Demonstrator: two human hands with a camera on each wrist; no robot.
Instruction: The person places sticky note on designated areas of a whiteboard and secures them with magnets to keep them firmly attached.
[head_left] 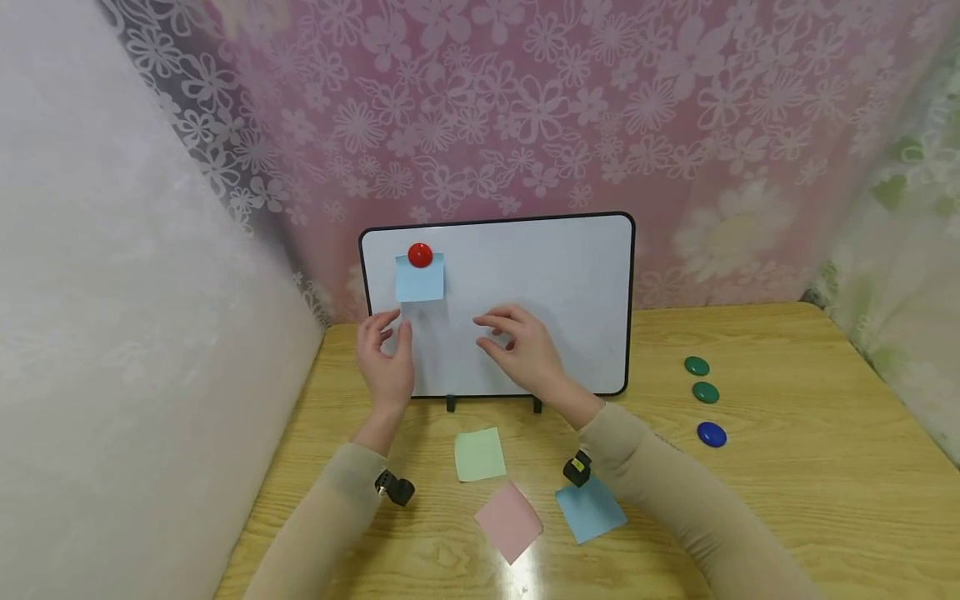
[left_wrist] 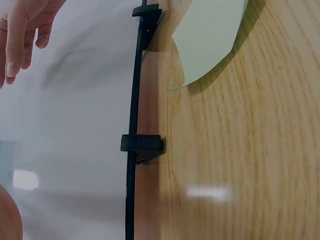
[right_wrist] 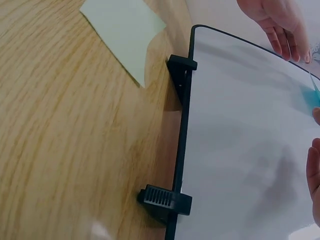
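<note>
A whiteboard (head_left: 555, 292) with a black frame stands upright on two black feet. Near its upper left, a red round magnet (head_left: 421, 255) holds a light blue sticky note (head_left: 420, 283) by the top. Just below that note is my left hand (head_left: 386, 358), its fingers loosely bent with a gap to the thumb and nothing between them. My right hand (head_left: 521, 346) hovers before the middle of the board, pointing left, fingers and thumb apart and holding nothing. In the left wrist view, the right hand (left_wrist: 25, 35) shows at the top left.
On the wooden table (head_left: 787, 500) in front of the board lie a green sticky note (head_left: 480, 455), a pink one (head_left: 510, 522) and another blue one (head_left: 590, 510). Off to the right are two green magnets (head_left: 705, 392) and a blue magnet (head_left: 712, 434). A white wall (head_left: 150, 333) rises at left.
</note>
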